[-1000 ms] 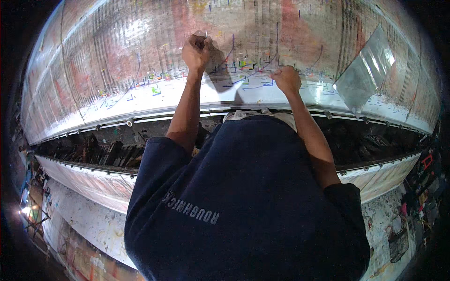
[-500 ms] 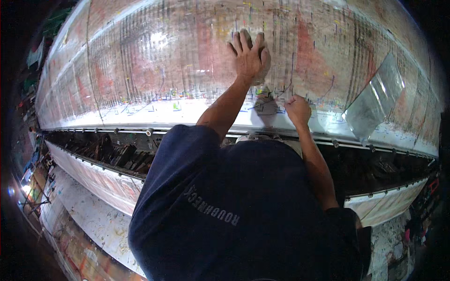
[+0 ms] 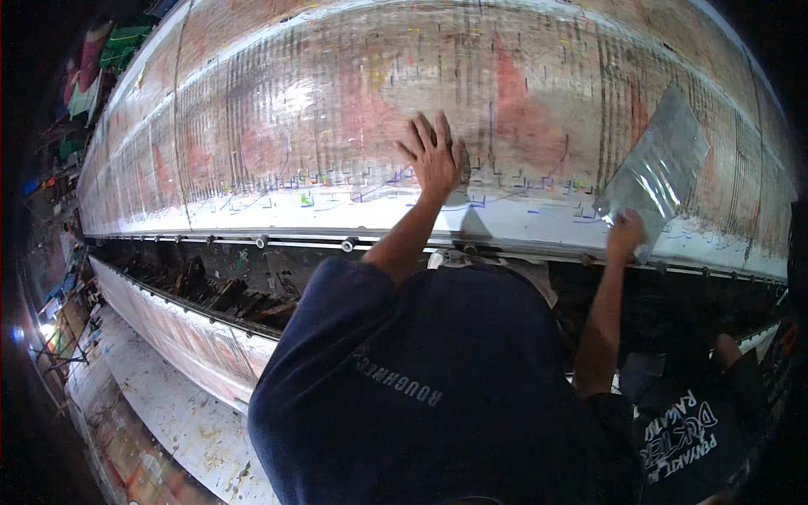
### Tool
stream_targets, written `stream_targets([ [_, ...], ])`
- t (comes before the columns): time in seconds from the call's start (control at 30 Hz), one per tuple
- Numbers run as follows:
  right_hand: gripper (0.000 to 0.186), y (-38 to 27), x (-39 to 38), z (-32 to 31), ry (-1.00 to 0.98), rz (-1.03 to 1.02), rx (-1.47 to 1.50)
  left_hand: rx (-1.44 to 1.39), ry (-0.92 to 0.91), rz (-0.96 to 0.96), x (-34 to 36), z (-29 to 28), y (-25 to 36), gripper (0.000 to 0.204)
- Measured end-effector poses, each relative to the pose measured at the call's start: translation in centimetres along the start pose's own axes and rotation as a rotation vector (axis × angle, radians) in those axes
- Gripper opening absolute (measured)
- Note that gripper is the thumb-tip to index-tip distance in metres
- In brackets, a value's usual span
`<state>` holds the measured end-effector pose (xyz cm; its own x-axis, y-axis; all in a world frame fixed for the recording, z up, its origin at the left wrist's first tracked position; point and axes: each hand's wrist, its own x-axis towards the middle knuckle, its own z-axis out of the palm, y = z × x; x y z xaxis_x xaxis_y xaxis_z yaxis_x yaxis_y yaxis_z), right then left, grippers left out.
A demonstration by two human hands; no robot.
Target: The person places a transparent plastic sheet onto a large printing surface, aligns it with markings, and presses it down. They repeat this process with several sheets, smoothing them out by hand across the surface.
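My left hand (image 3: pixel 435 160) lies flat with its fingers spread on a long, pale work surface (image 3: pixel 370 217) stained with reddish patches, dark stripes and small coloured marks. Farther right, my right hand (image 3: pixel 624 234) has its fingers curled, slightly blurred, over the lower left edge of a clear plastic sheet (image 3: pixel 673 156). Whether it grips the sheet or some small thing inside the fingers cannot be made out. The sheet lies slanted on the surface and reflects the light.
A rail with round knobs (image 3: pixel 261 242) runs along the surface's near edge. Beyond a dark gap holding wood-like scraps (image 3: pixel 227 290) stands a second long table (image 3: pixel 181 324). Another person in a black printed shirt (image 3: pixel 683 433) is at the lower right.
My right hand has moved right, from beside the blue marks to the clear plastic sheet. My left hand has slid nearer, still spread. The view has shifted, and the other person's black shirt shows more.
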<state>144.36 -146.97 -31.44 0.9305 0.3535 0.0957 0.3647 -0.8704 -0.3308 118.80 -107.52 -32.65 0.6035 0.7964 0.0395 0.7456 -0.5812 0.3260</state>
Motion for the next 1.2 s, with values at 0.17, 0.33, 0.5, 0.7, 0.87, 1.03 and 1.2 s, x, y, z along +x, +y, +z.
stream_targets([
  [0.17,0.052,10.7,4.3,-4.8,-0.019,0.277,-0.167,0.039,0.0,-0.117,-6.9,1.1,2.9,0.072],
  [0.33,0.079,17.0,6.6,-3.0,-0.226,0.345,-0.162,-0.225,0.089,-0.086,-7.0,2.6,12.7,0.064],
  [0.5,0.094,14.5,6.0,-1.8,-0.358,0.62,0.147,-0.368,0.028,-0.003,-5.9,5.2,26.1,0.059],
  [0.7,0.081,11.9,6.7,-6.3,-0.542,0.697,0.707,-0.087,-0.21,-0.217,-3.8,7.1,36.3,0.08],
  [0.87,0.065,8.6,12.4,-18.8,-0.454,0.473,1.196,-0.563,-0.744,-0.268,0.2,2.2,39.5,0.079],
  [1.03,0.06,10.6,18.0,-31.5,-0.328,0.085,0.866,-0.785,-0.323,0.277,-2.6,0.8,49.3,0.056],
  [1.2,0.06,16.5,19.7,-33.9,-0.127,0.01,0.482,-0.635,-0.305,0.302,-2.3,1.4,59.5,0.057],
])
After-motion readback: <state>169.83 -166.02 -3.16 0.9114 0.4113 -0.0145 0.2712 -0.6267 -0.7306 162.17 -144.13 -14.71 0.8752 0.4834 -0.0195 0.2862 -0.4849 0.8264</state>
